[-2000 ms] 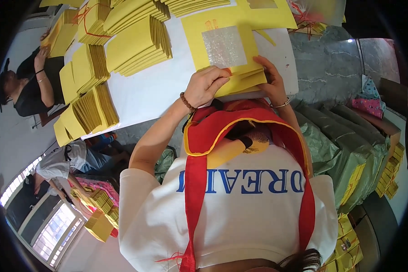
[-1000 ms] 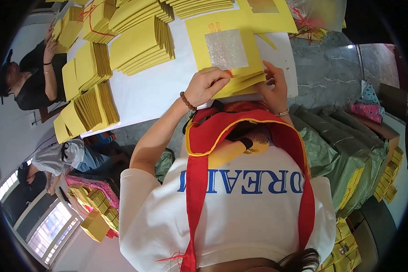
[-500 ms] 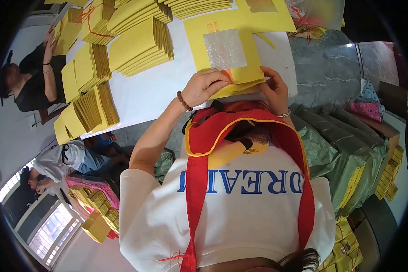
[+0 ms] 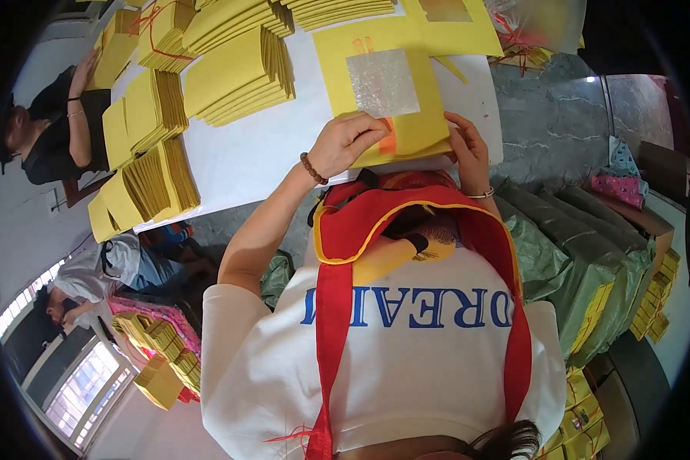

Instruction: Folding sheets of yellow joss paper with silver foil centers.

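Note:
A stack of yellow paper sheets (image 4: 422,84) lies at the table's near edge, with a silver-grey square (image 4: 383,83) and orange marks on its top sheet. My left hand (image 4: 349,144) is closed, thumb and fingers pinched at the near part of the top sheet, beside an orange patch (image 4: 388,138). At the near right corner my right hand (image 4: 470,152) has its thumb and fingers around the sheets' edge. The fingertips of both hands are partly hidden.
Folded yellow paper bundles (image 4: 241,77) stand across the white table (image 4: 241,161), one tied with red string (image 4: 157,42). Green-wrapped stacks (image 4: 583,253) sit on my right. A person in black (image 4: 69,130) is at the far left; another in white (image 4: 103,268) sits behind.
My left hand has shifted slightly, and more of the orange patch shows beside its fingers. My right fingers have moved a little outward along the sheets' corner.

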`<state>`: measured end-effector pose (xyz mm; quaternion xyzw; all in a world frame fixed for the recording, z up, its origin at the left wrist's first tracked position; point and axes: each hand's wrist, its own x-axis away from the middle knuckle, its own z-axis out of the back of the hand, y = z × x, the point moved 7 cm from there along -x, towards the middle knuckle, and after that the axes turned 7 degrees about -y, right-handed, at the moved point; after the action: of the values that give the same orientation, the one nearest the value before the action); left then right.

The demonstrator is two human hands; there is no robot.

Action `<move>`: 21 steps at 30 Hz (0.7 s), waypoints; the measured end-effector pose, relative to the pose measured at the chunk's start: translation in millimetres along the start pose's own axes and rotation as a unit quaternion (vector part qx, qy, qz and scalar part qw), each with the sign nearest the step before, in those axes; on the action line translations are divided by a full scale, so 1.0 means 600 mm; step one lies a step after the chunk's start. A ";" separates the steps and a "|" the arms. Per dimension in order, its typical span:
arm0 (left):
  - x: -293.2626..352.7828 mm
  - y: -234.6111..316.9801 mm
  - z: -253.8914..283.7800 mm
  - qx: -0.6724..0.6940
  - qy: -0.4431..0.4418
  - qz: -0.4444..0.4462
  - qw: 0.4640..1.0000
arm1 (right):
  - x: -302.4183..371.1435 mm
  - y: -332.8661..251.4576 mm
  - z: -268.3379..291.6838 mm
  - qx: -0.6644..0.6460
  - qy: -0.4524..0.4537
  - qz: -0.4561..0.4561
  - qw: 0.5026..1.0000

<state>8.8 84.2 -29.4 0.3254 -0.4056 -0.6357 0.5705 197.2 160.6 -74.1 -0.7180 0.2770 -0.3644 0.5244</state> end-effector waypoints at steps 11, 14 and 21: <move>0.011 0.016 -0.005 0.064 -0.008 0.025 0.998 | 0.003 -0.034 -0.029 -0.073 -0.062 -0.069 0.993; 0.014 0.071 -0.009 -0.178 0.020 -0.125 0.976 | 0.002 -0.028 -0.035 -0.113 -0.032 -0.107 0.987; 0.017 0.049 -0.009 -0.129 0.034 -0.070 0.989 | -0.001 -0.025 -0.032 -0.140 -0.026 -0.095 0.985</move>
<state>25.6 72.6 -5.0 0.2979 -0.2773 -0.7095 0.5753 181.4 154.8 -56.2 -0.8166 0.2423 -0.3511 0.3888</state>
